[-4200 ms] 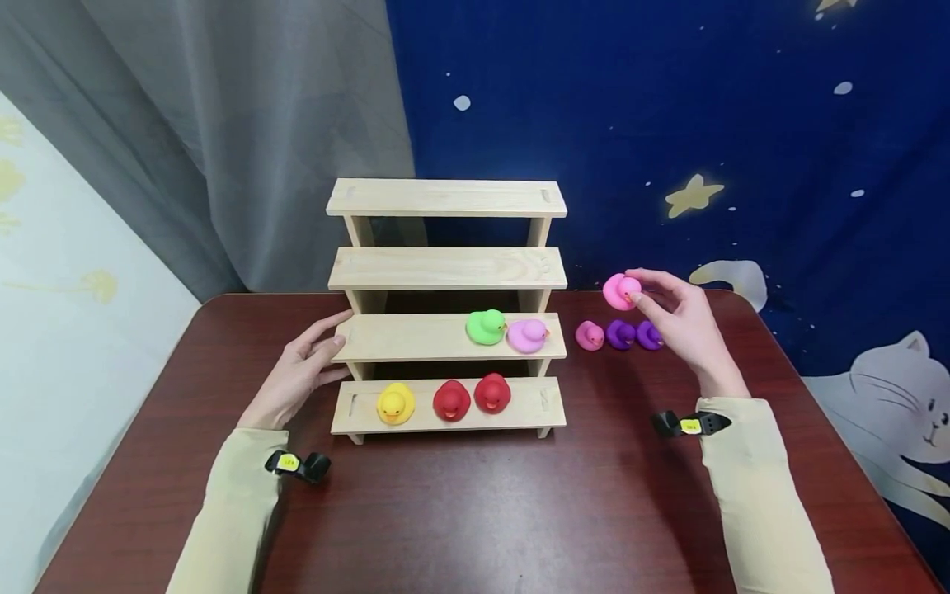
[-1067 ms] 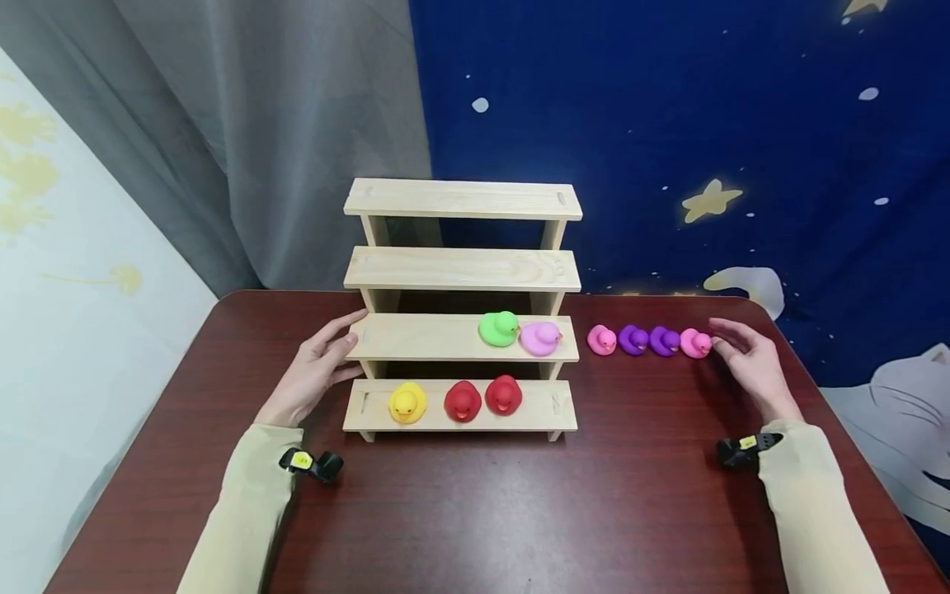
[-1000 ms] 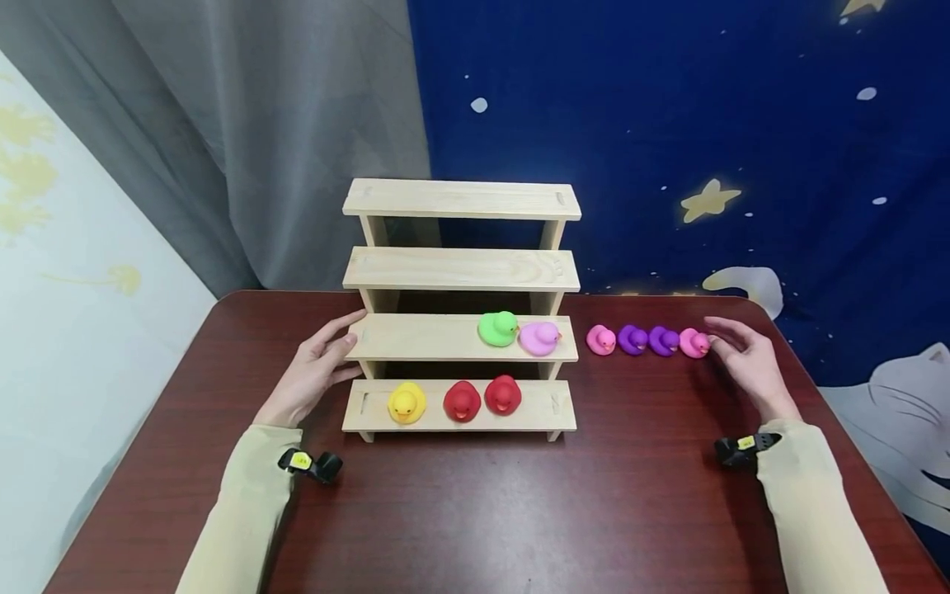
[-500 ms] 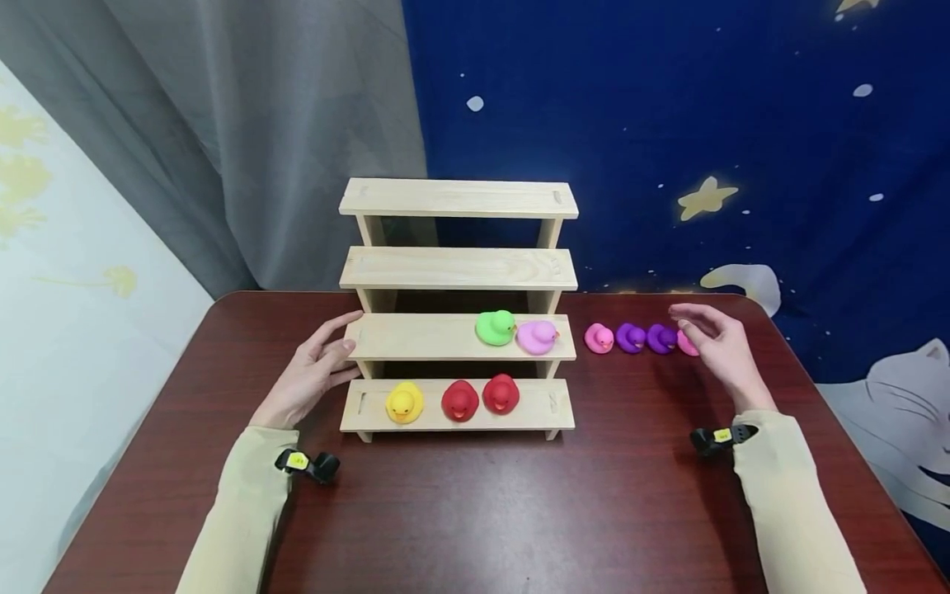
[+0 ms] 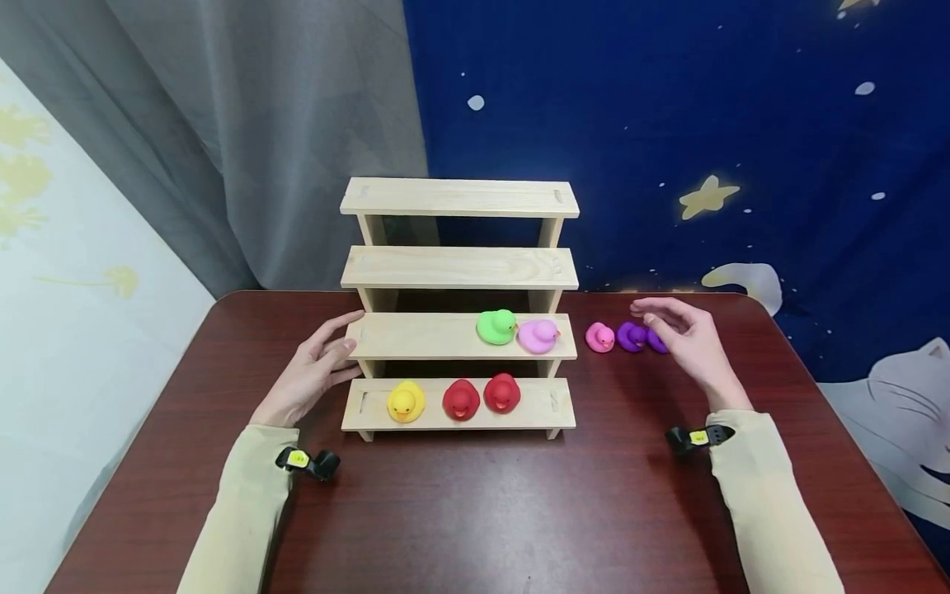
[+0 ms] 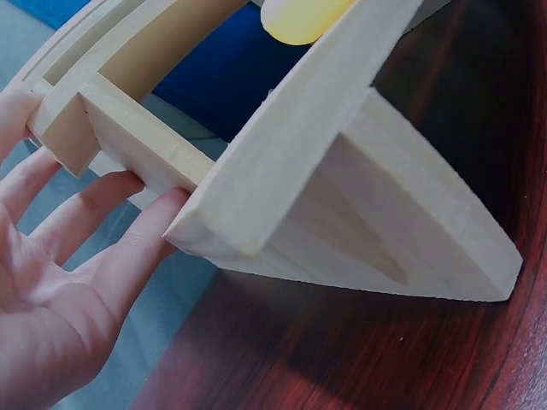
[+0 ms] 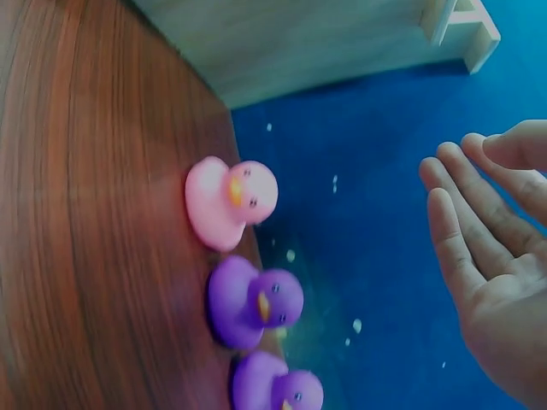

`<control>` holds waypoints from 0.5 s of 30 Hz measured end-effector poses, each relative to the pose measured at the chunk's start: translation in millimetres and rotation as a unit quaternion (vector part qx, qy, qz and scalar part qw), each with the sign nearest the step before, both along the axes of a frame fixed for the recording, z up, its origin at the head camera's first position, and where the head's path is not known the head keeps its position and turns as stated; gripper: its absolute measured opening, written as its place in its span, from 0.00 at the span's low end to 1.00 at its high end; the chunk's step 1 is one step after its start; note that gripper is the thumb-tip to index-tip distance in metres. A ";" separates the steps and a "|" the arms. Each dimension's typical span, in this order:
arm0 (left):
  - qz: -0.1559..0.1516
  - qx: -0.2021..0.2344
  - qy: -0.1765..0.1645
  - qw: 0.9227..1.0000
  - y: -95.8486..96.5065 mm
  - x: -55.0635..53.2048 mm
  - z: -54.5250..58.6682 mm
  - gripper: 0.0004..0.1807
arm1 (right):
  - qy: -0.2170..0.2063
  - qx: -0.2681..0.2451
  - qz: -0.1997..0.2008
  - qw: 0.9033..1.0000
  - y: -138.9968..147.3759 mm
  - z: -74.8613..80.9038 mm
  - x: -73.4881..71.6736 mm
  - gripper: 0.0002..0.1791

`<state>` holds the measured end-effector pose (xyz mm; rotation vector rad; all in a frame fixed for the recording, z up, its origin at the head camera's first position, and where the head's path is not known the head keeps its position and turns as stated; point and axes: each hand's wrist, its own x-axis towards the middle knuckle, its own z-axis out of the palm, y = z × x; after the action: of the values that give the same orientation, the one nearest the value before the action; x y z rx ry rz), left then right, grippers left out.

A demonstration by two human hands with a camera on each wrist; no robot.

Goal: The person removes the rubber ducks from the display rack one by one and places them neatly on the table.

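Observation:
A four-step wooden stand (image 5: 416, 337) is at the middle of the table. My left hand (image 5: 308, 371) rests against its left side; in the left wrist view its fairly straight fingers (image 6: 102, 201) touch the side panel and board ends. My right hand (image 5: 686, 340) is raised over the row of rubber ducks at the right, holding nothing, its fingers loosely bent. Of that row a pink duck (image 5: 599, 337), a purple duck (image 5: 631, 337) and part of another purple duck (image 5: 656, 341) show. The pink duck at the row's right end is hidden behind my right hand.
On the second step from the bottom sit a green duck (image 5: 496, 327) and a lilac duck (image 5: 538, 336). A yellow duck (image 5: 405, 402) and two red ducks (image 5: 502, 393) sit on the bottom step. Curtains hang close behind the table (image 5: 460, 511).
My right hand first set a pink duck down at the row's right end, then let go, rose and moved left over the row. The left hand has stayed at the stand.

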<state>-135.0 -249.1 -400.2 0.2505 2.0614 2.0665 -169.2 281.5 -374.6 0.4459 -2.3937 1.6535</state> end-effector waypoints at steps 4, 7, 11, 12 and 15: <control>-0.001 -0.002 0.000 1.000 -0.5 0.5 0.2 0.29 | 0.004 -0.014 0.021 1.000 -11.7 3.7 1.2 0.14; -0.004 -0.001 0.001 1.000 -0.4 0.4 0.2 0.28 | 0.005 -0.019 0.033 0.999 -20.4 6.6 2.3 0.14; -0.009 -0.002 0.005 1.000 0.0 -0.4 -1.0 0.28 | 0.006 -0.013 0.046 0.999 -31.9 11.5 4.4 0.13; -0.010 -0.001 0.006 1.000 0.0 -0.5 -1.1 0.28 | 0.007 -0.013 0.051 0.999 -35.1 12.7 4.6 0.13; -0.007 -0.002 0.006 1.000 -0.1 -0.8 -1.5 0.28 | 0.011 -0.013 0.071 0.997 -44.2 15.6 4.6 0.13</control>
<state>-135.8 -249.2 -401.7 0.2775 2.0639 2.0580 -164.6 237.3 -358.9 0.6401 -2.3727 1.7251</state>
